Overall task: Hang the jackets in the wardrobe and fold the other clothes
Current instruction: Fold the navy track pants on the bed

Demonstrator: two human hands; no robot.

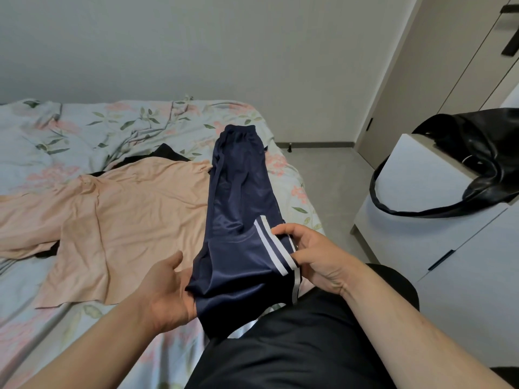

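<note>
Navy track trousers [241, 186] lengthwise on floral bed [84, 130], centre frame, overlapping peach shirt [126, 206]; striped cuff pinched between right hand [317, 256] fingers; left hand [165, 293] fingers hidden beneath fabric, grip unclear.

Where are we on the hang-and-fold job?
Done: no folded pile is in view. The wardrobe looks closed, so the jackets can't be judged. In hand: navy track pants lie lengthwise on the bed, right hand pinching the striped leg end, left hand under the other edge. Left: the peach shirt, spread flat, and a black garment partly under it, both unfolded.
</note>
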